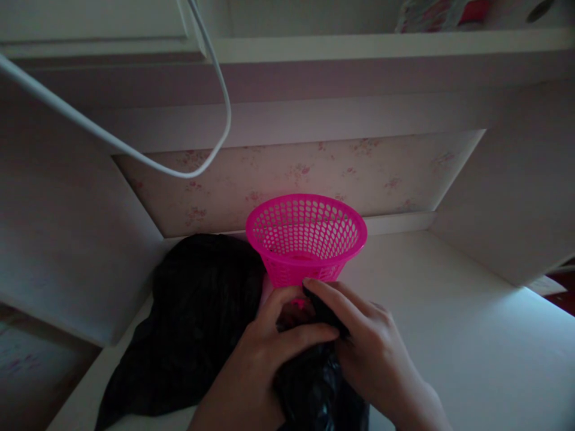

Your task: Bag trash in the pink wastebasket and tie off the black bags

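Observation:
Both hands grip a shiny black plastic bag [309, 383] close in front of me. My left hand [274, 341] has its thumb and fingers curled around the bag's gathered upper part. From the other side, my right hand [359, 329] pinches the same dark plastic, its fingertips close to the left thumb. Just beyond the hands stands a bright pink mesh basket [296, 272] with an open round top. To the left of the basket lies a large, full-looking black bag [202, 317]; what it contains is hidden.
The things rest on a white desk surface [449, 311] between side panels. Behind the basket is a wall with floral paper [287, 173]. A white cable [179, 173] hangs in a loop at upper left. A shelf [359, 48] crosses above, with a red and white package [431, 15] on it.

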Tool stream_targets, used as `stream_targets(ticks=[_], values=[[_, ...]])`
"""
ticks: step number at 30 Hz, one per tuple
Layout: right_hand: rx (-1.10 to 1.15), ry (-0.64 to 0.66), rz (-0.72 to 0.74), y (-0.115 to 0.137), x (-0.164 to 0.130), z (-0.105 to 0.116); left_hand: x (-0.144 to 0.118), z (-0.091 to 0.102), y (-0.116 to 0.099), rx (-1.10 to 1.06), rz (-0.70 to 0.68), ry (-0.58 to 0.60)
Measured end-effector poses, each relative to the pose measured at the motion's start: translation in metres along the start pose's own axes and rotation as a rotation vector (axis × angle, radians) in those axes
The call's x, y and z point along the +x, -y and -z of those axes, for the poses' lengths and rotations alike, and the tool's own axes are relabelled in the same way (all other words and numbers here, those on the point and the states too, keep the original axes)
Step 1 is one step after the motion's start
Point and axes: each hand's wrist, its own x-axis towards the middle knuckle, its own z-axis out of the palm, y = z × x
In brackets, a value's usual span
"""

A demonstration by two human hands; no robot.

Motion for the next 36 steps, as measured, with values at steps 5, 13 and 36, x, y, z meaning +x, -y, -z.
stream_targets(ticks=[5, 13, 36], values=[[0.221, 0.054, -0.083, 0.008, 0.001, 0.007, 0.001, 0.002, 0.001, 0.038, -0.046, -0.019], [0.535, 0.177, -0.339, -0.009, -0.027, 0.026, 0.006, 0.006, -0.007, 0.148, -0.164, 0.016], [0.546, -0.354, -0.492, -0.020, 0.003, -0.001, -0.003, 0.001, -0.013, 0.629, -0.228, -0.020]])
